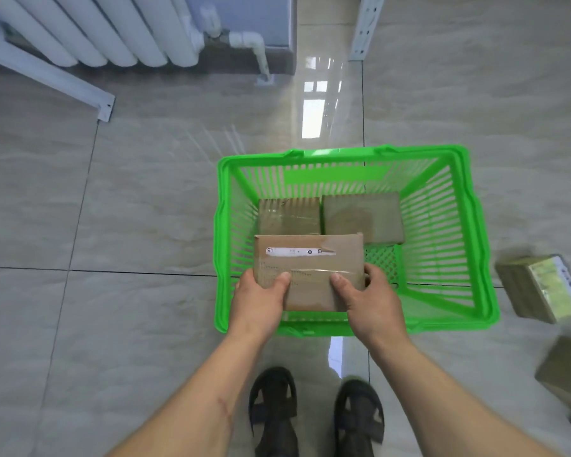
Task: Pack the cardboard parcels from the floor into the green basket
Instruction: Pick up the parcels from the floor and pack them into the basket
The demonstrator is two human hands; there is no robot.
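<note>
Parcel [307,268] with white label strip held over green basket [475,291] near-left area, left hand [261,300] and right hand [370,300] gripping its near corners, thumbs on top. Two parcels [363,217] lie along basket's 12 o'clock wall; floor mesh bare at 3 o'clock. Two floor parcels [541,288] at 3 o'clock, blurred, one cropped.

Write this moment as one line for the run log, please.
step: packing | both hands hold parcel over green basket | inside: two parcels | floor right: two parcels
</note>
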